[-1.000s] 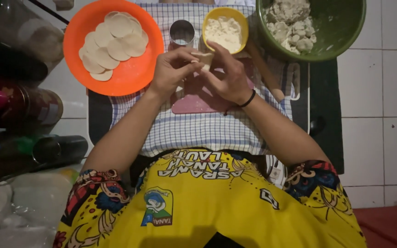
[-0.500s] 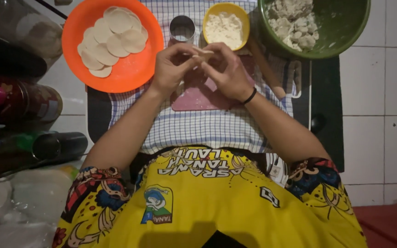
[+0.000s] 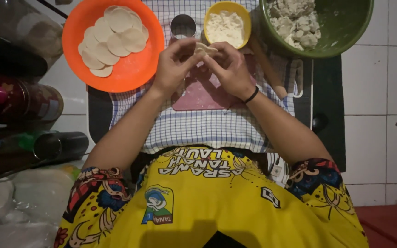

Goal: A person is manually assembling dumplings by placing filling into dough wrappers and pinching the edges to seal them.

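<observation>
A soft, matt dough wrapper [image 3: 206, 48] is pinched over a woven checked cloth [image 3: 198, 128], beside a glossy orange plastic plate [image 3: 129, 76], a shiny metal ring cutter [image 3: 183, 26], a smooth green plastic bowl [image 3: 345, 32] and a wooden rolling pin [image 3: 267, 69].

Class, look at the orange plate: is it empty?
No, the orange plate holds several flat round dough wrappers laid overlapping across its upper part.
</observation>
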